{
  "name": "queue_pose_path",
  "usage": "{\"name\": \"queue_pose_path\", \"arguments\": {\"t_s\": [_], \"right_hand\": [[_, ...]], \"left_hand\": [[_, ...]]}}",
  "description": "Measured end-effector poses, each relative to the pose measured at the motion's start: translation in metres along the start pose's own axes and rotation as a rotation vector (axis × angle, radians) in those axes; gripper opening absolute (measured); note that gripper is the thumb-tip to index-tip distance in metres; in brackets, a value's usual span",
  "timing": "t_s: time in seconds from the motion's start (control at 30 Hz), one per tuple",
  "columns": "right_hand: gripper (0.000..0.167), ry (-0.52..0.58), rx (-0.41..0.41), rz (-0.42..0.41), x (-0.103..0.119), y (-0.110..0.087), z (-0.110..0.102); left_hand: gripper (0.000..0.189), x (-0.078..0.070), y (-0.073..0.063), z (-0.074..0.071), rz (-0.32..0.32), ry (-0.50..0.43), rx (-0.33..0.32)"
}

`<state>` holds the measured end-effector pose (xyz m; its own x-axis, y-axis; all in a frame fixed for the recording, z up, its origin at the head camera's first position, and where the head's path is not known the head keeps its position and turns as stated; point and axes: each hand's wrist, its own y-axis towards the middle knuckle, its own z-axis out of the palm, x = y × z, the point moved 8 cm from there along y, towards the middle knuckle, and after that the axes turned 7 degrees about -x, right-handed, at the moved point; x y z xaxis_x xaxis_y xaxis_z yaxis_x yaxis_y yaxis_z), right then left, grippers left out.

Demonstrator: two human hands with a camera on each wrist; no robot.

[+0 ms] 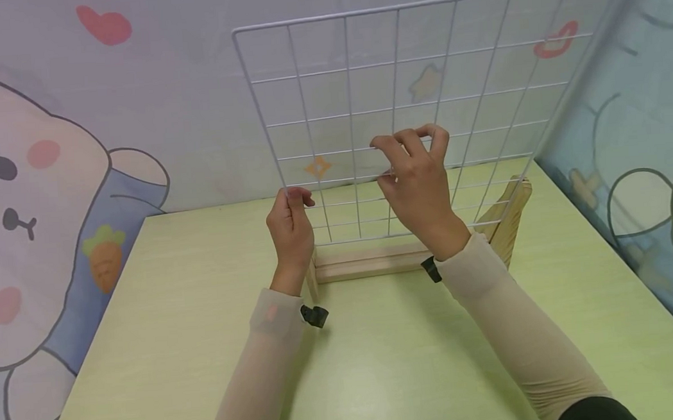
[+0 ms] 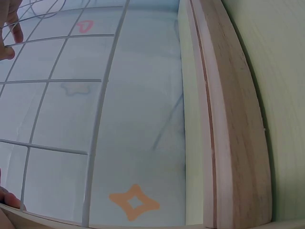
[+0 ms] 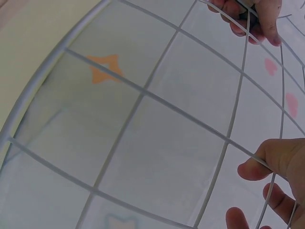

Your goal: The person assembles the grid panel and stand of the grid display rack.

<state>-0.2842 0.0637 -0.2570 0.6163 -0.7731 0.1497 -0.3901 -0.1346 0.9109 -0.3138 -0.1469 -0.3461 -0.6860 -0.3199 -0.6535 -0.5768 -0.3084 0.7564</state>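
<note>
A white wire grid panel (image 1: 350, 114) stands tilted over a wooden stand (image 1: 369, 269). My left hand (image 1: 292, 229) grips the panel's left edge near its lower corner. Around the wires at the panel's middle, the fingers of my right hand (image 1: 418, 186) are curled, with the thumb below them. The right wrist view shows the right thumb (image 3: 255, 169) against a wire and the left hand (image 3: 257, 19) farther up on the grid. In the left wrist view, the panel's lower bar (image 2: 97, 112) runs apart from the stand's grooved wooden rail (image 2: 238, 119).
The stand's slanted right end piece (image 1: 507, 222) rises behind the panel's lower right corner. Under everything lies a pale yellow-green table (image 1: 204, 321). Behind it hangs a printed cloth backdrop (image 1: 191, 103) with cartoon figures, and another printed side (image 1: 644, 133) borders the right.
</note>
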Motion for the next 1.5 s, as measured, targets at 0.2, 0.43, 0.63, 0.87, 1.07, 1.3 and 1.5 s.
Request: {"name": "queue_pose_path", "arguments": {"t_s": [0.2, 0.43, 0.63, 0.87, 1.07, 1.3, 1.5], "right_hand": [[0.041, 0.002, -0.006, 0.001, -0.001, -0.002, -0.001], [0.041, 0.002, 0.007, 0.01, -0.002, -0.004, 0.001], [0.042, 0.005, 0.004, 0.014, -0.003, -0.006, 0.002], [0.042, -0.001, 0.007, 0.023, -0.003, -0.009, 0.003], [0.042, 0.004, 0.011, 0.029, -0.004, -0.01, 0.003], [0.041, 0.001, 0.015, 0.026, -0.004, -0.012, 0.004], [0.04, 0.006, 0.016, 0.018, -0.003, -0.013, 0.004]], "left_hand": [[0.069, -0.001, 0.0, 0.0, 0.013, 0.004, -0.006], [0.07, -0.002, -0.001, 0.001, 0.013, 0.005, 0.004], [0.07, 0.0, -0.001, 0.0, 0.007, -0.002, 0.009], [0.07, 0.002, -0.002, 0.0, -0.003, -0.024, 0.012], [0.069, 0.002, -0.002, 0.0, -0.003, -0.035, 0.02], [0.072, 0.002, -0.001, 0.0, 0.001, -0.028, 0.028], [0.074, 0.002, -0.002, 0.0, 0.004, -0.013, 0.026]]}}
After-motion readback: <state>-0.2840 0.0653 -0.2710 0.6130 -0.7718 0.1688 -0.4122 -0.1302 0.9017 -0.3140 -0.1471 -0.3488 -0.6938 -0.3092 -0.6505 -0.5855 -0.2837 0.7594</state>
